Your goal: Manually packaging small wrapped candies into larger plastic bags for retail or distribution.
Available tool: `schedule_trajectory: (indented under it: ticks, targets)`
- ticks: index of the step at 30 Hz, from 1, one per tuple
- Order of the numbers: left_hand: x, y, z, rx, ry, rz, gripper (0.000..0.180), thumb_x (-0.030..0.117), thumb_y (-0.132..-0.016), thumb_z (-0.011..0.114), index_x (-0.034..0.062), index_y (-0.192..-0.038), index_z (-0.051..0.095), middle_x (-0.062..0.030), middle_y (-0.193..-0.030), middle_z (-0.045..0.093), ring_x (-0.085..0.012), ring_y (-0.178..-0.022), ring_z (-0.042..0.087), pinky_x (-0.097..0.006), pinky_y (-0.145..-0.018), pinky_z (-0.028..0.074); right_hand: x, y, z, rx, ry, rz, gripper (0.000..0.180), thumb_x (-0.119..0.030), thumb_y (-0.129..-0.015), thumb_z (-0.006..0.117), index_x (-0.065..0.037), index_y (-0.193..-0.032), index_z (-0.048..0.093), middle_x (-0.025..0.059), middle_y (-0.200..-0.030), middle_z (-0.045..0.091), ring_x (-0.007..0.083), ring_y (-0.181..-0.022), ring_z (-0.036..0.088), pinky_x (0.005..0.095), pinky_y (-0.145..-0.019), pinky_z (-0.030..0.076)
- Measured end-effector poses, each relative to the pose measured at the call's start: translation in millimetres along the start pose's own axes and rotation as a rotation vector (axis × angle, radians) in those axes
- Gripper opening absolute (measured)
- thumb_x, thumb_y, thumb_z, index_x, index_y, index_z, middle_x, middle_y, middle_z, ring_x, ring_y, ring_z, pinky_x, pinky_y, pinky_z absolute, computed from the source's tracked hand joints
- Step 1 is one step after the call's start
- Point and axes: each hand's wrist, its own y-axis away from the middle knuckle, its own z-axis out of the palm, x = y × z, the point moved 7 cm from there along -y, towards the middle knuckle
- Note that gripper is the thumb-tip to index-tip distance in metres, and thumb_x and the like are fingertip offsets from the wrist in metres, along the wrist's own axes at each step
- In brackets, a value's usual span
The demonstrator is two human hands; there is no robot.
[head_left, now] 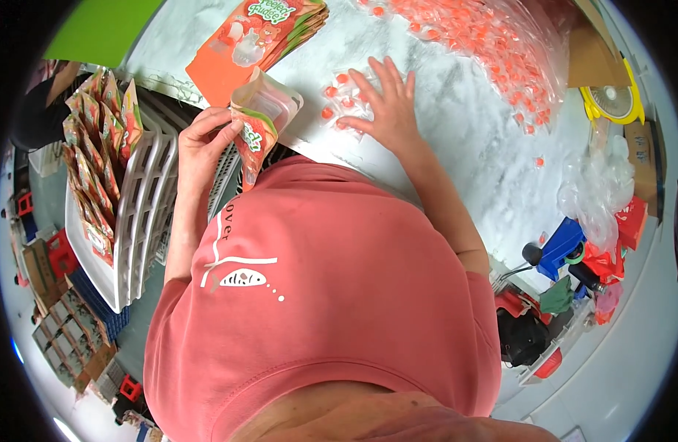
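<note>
My left hand (210, 136) pinches the side of an opened pouch (259, 118), red, green and tan, with its mouth gaping toward the table. Over a small group of clear-wrapped orange-red candies (335, 97), my right hand (387, 103) is spread flat, fingers apart. Whether its fingertips touch the wrappers is hard to make out. Just beyond the pouch lies a fanned stack of flat pouches (243, 44) of the same print.
A large heap of wrapped candies (494, 51) covers the far right of the white table (442, 177). White stacked crates (136, 214) with filled pouches (99, 162) stand at left. A yellow fan (612, 102), clear plastic bags (597, 177) and a blue tape dispenser (562, 247) sit at right.
</note>
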Motion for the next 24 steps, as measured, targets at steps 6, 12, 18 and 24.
schedule_trajectory:
  ticks: [6, 12, 18, 24]
  targets:
    - [3, -3, 5, -0.023, -0.029, 0.036, 0.016, -0.003, -0.086, 0.073, -0.0002, -0.102, 0.074, -0.0056, -0.099, 0.066, -0.0120, -0.093, 0.063, -0.025, -0.084, 0.051, 20, 1, 18, -0.034, -0.127, 0.119, 0.085, -0.060, -0.070, 0.078, -0.026, -0.143, 0.051, 0.0142, -0.152, 0.036, 0.0408, -0.142, 0.031, 0.0697, -0.109, 0.022]
    - [5, -5, 7, -0.034, -0.040, 0.027, 0.016, -0.002, -0.086, 0.073, 0.0001, -0.102, 0.075, -0.0050, -0.099, 0.066, -0.0114, -0.092, 0.063, -0.025, -0.083, 0.050, -23, -6, 25, -0.183, -0.026, 0.001, 0.090, -0.064, -0.067, 0.078, -0.029, -0.145, 0.049, 0.0141, -0.152, 0.035, 0.0407, -0.144, 0.027, 0.0662, -0.112, 0.020]
    - [3, -6, 4, -0.028, -0.051, 0.006, 0.016, -0.002, -0.086, 0.073, -0.0002, -0.101, 0.075, -0.0051, -0.099, 0.066, -0.0114, -0.093, 0.063, -0.025, -0.084, 0.051, -34, -16, 36, -0.058, 0.080, -0.078, 0.062, -0.053, -0.071, 0.079, -0.025, -0.124, 0.062, 0.0087, -0.137, 0.049, 0.0324, -0.129, 0.045, 0.0578, -0.103, 0.032]
    - [-2, -6, -2, -0.006, -0.020, -0.009, 0.016, -0.001, -0.086, 0.073, -0.0007, -0.101, 0.074, -0.0056, -0.099, 0.066, -0.0113, -0.093, 0.063, -0.025, -0.085, 0.051, -34, -23, 32, 0.042, 0.110, -0.124, 0.029, -0.031, -0.075, 0.079, -0.024, -0.101, 0.067, 0.0000, -0.105, 0.058, 0.0206, -0.100, 0.057, 0.0394, -0.083, 0.046]
